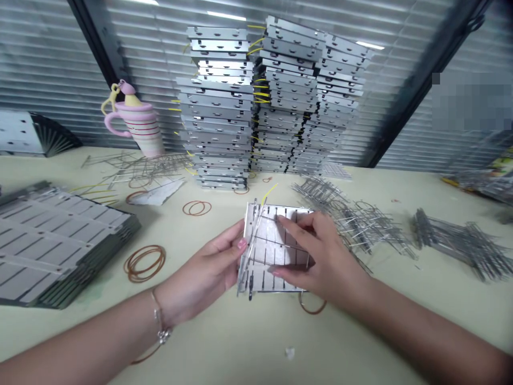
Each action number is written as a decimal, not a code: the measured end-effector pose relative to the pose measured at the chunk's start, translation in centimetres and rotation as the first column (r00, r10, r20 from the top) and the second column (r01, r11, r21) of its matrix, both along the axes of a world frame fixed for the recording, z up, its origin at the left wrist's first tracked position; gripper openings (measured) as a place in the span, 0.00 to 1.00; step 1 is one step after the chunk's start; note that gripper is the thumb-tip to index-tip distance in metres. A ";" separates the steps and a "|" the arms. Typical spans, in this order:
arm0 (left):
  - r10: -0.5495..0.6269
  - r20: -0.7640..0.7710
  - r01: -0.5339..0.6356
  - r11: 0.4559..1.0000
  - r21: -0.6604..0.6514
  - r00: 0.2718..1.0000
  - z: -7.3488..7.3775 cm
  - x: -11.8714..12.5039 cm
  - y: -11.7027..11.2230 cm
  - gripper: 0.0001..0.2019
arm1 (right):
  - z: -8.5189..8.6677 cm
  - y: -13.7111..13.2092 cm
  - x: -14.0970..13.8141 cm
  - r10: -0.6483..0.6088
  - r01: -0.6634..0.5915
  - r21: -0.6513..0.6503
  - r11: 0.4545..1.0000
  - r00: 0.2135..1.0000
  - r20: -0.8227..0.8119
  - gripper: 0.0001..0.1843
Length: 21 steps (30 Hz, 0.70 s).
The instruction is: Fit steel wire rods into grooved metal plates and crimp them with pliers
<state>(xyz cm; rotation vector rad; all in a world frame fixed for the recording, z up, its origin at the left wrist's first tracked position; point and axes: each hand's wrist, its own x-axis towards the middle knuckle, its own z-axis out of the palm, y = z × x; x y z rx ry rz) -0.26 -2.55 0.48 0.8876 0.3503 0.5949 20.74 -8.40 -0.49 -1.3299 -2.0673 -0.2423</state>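
Observation:
A flat, pale panel (pixel 272 280) with rows of dark slots and a metal edge is held tilted above the table. My left hand (pixel 216 262) grips its left edge, thumb in front and fingers behind. Thin metal wire pieces (pixel 253 235) lie across the panel by that thumb. Over the panel's right part is my right hand (pixel 320 251), index finger and thumb spread around thin wires and touching them; its palm side is partly hidden. A short yellow wire (pixel 271 191) sticks up from the panel's top edge.
Tall stacks of metal panels (pixel 216 112) stand at the back. More slotted panels (pixel 52 240) are piled at left. Loose wire pieces (pixel 368 230) and a wire bundle (pixel 460 240) lie at right. Brown rubber bands (pixel 127 266) and a pink cup-shaped item (pixel 142 125) are at left.

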 end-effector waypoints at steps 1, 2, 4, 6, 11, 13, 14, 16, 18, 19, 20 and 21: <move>-0.003 0.002 0.003 1.000 0.001 1.000 0.0 0.0 0.0 0.26 | 0.0 0.0 0.0 -0.002 0.002 0.004 1.000 1.000 0.008 0.38; -0.004 0.002 0.004 1.000 -0.001 1.000 0.1 0.1 0.0 0.26 | 0.0 0.0 0.0 -0.004 0.003 0.010 1.000 1.000 0.016 0.38; 0.003 -0.008 -0.003 1.000 -0.005 1.000 0.0 0.1 -0.1 0.27 | 0.1 0.1 0.1 0.013 -0.014 0.009 1.000 0.999 0.044 0.38; 0.024 -0.030 -0.024 1.000 -0.011 0.999 -0.2 0.0 -0.1 0.28 | 0.2 0.1 0.1 0.052 -0.052 -0.001 0.999 0.996 0.075 0.38; 0.100 -0.081 -0.104 0.994 -0.041 0.992 -0.5 -0.2 -0.3 0.32 | 0.2 0.1 0.0 0.097 -0.097 0.001 0.995 0.989 0.110 0.39; 0.109 -0.095 -0.114 0.992 -0.048 0.990 -0.6 -0.2 -0.4 0.32 | 0.1 0.1 -0.1 0.103 -0.104 0.005 0.995 0.988 0.116 0.39; 0.112 -0.097 -0.117 0.992 -0.048 0.989 -0.6 -0.2 -0.5 0.31 | 0.1 0.2 -0.1 0.103 -0.105 0.007 0.994 0.988 0.118 0.39; 0.122 -0.100 -0.127 0.991 -0.044 0.987 -0.6 -0.1 -0.6 0.31 | 0.1 0.2 -0.2 0.102 -0.104 0.010 0.995 0.988 0.119 0.38; 0.126 -0.113 -0.131 0.991 -0.034 0.986 -0.6 -0.1 -0.7 0.31 | 0.2 0.2 -0.2 0.100 -0.102 0.008 0.995 0.988 0.119 0.37; 0.124 -0.131 -0.128 0.992 -0.022 0.984 -0.5 -0.1 -0.7 0.31 | 0.3 0.2 -0.2 0.099 -0.101 0.007 0.995 0.988 0.122 0.37; 0.128 -0.161 -0.129 0.992 0.007 0.979 -0.4 -0.2 -0.7 0.31 | 0.4 0.2 -0.1 0.098 -0.100 0.007 0.995 0.987 0.126 0.37; 0.144 -0.204 -0.135 0.989 0.061 0.968 -0.2 -0.2 -0.7 0.31 | 0.5 0.2 -0.1 0.096 -0.098 0.010 0.995 0.986 0.137 0.37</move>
